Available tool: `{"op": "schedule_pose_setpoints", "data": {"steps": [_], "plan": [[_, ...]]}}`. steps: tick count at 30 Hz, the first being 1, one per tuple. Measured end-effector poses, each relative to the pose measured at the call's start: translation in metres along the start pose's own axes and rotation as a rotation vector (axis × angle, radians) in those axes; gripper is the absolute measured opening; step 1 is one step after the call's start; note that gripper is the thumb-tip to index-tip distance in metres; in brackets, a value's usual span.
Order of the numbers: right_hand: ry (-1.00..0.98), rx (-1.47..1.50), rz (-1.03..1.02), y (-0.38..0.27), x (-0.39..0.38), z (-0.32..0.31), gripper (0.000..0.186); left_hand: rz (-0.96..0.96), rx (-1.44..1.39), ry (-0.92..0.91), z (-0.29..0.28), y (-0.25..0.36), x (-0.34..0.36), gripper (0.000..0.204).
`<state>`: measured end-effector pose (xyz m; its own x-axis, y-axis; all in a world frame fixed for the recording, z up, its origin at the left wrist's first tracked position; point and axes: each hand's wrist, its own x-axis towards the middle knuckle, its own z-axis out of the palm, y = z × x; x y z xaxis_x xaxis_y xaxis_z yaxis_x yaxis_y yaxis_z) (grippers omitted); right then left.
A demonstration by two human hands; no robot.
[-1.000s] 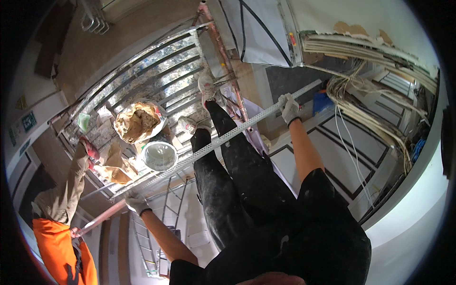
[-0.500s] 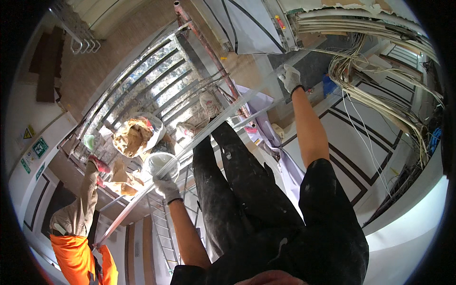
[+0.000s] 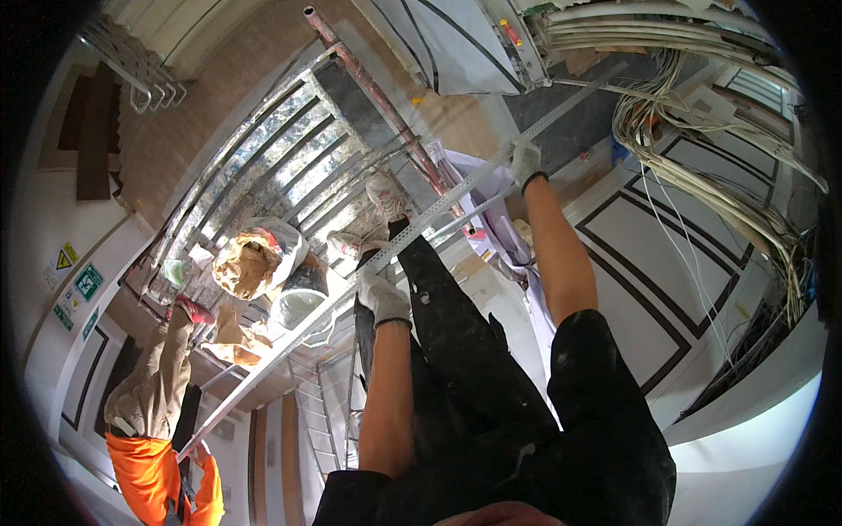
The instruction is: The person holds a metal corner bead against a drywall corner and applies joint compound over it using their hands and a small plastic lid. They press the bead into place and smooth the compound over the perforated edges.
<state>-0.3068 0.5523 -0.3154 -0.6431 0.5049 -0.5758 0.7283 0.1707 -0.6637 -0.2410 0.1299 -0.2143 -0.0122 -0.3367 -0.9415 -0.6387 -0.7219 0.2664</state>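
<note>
A long perforated metal strip [image 3: 447,202] runs diagonally across my body. My left hand [image 3: 381,298], in a pale work glove, is closed on it at its middle, over my dark trousers. My right hand [image 3: 526,162], gloved the same way, grips it higher up to the right. The strip's lower end reaches a co-worker in orange [image 3: 140,473], whose hand is by it. Below the strip, my paint-marked shoes [image 3: 384,197] stand on a scaffold platform [image 3: 281,140]. Beside them are a bucket of white material [image 3: 296,307] and a crumpled paper bag in a sack [image 3: 244,263].
A rusty scaffold tube [image 3: 368,88] edges the platform. Bundles of cables and pipes [image 3: 667,114] hang along the right side, near panelled doors [image 3: 658,272]. A ladder [image 3: 311,412] stands lower left. Signs [image 3: 88,282] are on the left wall.
My left hand has moved up and right along the strip toward its middle. My right hand has shifted slightly lower and left. The co-worker appears farther right in view.
</note>
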Motion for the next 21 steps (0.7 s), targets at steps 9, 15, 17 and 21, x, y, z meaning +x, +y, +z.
{"op": "schedule_pose_setpoints", "data": {"steps": [9,15,17,21], "plan": [[0.059,-0.087,-0.007,0.006,0.005,0.016,0.020,-0.140,-0.108,-0.377,-0.002,-0.009,-0.025,0.077],[0.233,0.701,0.287,0.009,0.051,-0.036,0.021,-0.079,-0.548,-0.381,-0.095,0.087,0.016,0.047],[0.117,-0.106,-0.061,0.015,0.038,-0.062,0.020,-0.010,-0.464,-0.330,-0.101,0.083,0.022,0.042],[0.134,0.244,0.131,-0.024,0.002,-0.024,0.023,0.107,-0.317,-0.342,-0.082,0.054,0.022,0.037]]}}
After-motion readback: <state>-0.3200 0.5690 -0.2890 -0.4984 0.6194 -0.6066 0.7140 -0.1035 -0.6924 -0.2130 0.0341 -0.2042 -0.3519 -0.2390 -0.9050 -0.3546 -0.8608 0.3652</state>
